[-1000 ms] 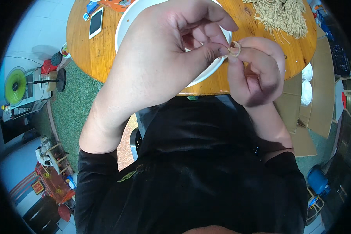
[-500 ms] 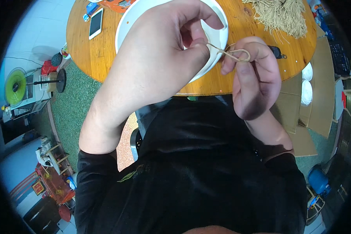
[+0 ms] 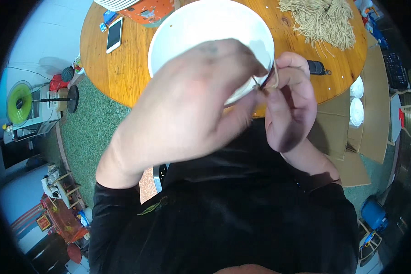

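A thin tan cord (image 3: 274, 77) forms a small loop at the fingertips of my right hand (image 3: 293, 102), which pinches it between thumb and curled fingers. My left hand (image 3: 194, 98), blurred by motion, meets it with thumb and fingers closed at the near end of the cord. Something small and dark shows between the two hands' fingertips; its kind is too blurred to tell. Both hands are over the near edge of a large white bowl (image 3: 205, 23), and the left one covers part of its rim.
A round wooden table (image 3: 93, 68) carries a bundle of tan cords (image 3: 329, 25) at the far right, a black fob-like object (image 3: 317, 67), a white phone (image 3: 114, 35) and an orange container (image 3: 150, 11). Flattened cardboard (image 3: 374, 105) lies to the right; a fan (image 3: 20, 102) stands left.
Both hands have come nearer and closer together, the left one swinging right toward the cord's loop. More of the bowl's inside shows now. My right hand keeps its pinch.
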`<state>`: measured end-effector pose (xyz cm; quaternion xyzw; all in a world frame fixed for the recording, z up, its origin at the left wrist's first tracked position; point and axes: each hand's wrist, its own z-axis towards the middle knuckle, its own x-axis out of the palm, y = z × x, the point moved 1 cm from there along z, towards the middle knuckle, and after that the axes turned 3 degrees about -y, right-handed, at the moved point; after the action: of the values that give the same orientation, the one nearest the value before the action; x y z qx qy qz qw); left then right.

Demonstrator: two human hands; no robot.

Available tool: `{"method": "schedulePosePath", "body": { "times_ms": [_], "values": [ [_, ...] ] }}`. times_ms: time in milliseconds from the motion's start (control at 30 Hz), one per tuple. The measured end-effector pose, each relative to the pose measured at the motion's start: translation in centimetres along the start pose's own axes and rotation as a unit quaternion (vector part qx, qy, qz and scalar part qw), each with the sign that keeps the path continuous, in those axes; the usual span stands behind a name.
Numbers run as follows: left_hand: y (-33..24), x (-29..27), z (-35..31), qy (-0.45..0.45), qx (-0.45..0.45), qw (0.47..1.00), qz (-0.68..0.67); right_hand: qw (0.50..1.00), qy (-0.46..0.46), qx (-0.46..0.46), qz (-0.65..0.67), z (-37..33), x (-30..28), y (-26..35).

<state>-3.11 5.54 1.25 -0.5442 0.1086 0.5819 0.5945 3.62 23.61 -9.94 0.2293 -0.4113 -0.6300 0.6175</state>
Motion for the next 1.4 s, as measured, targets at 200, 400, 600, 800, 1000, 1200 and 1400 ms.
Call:
{"method": "schedulePosePath", "body": {
  "times_ms": [200, 400, 600, 800, 1000, 1200, 1400],
  "values": [
    [-0.9, 1.7, -1.9, -0.036, 0.018, 0.999, 0.031, 0.994, 0.049, -0.071, -0.059, 0.4, 0.1, 1.4],
    [-0.4, 1.0, -3.3, -0.075, 0.035, 0.993, 0.079, 0.996, 0.086, -0.012, -0.016, -0.1, -0.6, 2.5],
    [0.6, 0.6, -4.5, -0.119, 0.006, 0.988, 0.103, 0.968, 0.185, 0.135, -0.107, 0.1, -1.4, 4.0],
    [3.9, -3.4, -6.4, -0.109, 0.009, 0.981, 0.163, 0.883, 0.292, 0.053, -0.364, 3.9, -4.3, 5.9],
    [7.4, -7.9, -7.1, -0.091, -0.038, 0.979, 0.18, 0.871, 0.375, 0.144, -0.284, 6.6, -7.0, 7.2],
    [9.4, -10.0, -7.4, -0.121, -0.045, 0.959, 0.25, 0.867, 0.449, 0.204, -0.067, 6.7, -6.5, 5.9],
    [3.7, -6.1, -8.0, -0.3, -0.058, 0.948, 0.088, 0.904, 0.225, 0.336, 0.139, 3.8, -2.7, 4.7]
  ]
}}
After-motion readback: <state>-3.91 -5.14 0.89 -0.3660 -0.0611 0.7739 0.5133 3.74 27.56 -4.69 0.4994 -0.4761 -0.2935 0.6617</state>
